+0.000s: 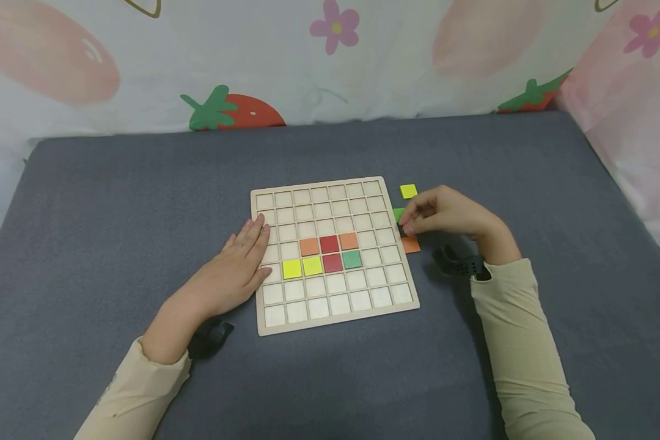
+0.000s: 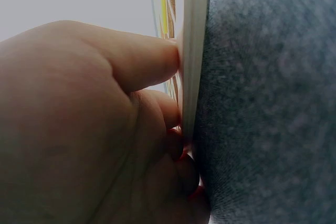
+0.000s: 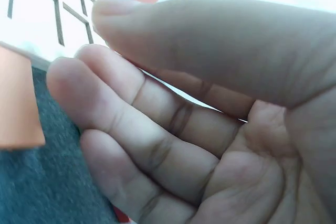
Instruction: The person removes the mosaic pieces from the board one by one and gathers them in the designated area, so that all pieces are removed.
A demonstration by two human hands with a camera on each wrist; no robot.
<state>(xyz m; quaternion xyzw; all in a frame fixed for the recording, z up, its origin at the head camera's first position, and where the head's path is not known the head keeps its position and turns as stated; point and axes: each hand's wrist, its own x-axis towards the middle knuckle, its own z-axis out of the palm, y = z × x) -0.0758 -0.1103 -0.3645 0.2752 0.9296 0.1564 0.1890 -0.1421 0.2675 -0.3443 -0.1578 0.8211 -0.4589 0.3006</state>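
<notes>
A light wooden grid board (image 1: 338, 322) lies flat on the grey cloth. Orange (image 1: 309, 247), red (image 1: 328, 244), yellow (image 1: 292, 269) and green (image 1: 352, 259) square tiles fill several cells near its middle. My left hand (image 1: 220, 278) rests with extended fingers on the board's left edge; in the left wrist view its thumb (image 2: 147, 61) touches the rim (image 2: 194, 51). Beyond the right edge, my right hand (image 1: 451, 217) hovers by a partly covered green tile (image 1: 398, 214), fingers loosely bent. Nothing shows between thumb and fingers in the right wrist view, where the index finger is mostly hidden.
A yellow tile (image 1: 409, 191) lies off the board's upper right, and an orange tile (image 1: 411, 245) touches its right side below my right hand. A sliver of something red (image 3: 121, 214) shows under the fingers. Behind the table (image 1: 143, 183) hangs a patterned cloth (image 1: 385, 73).
</notes>
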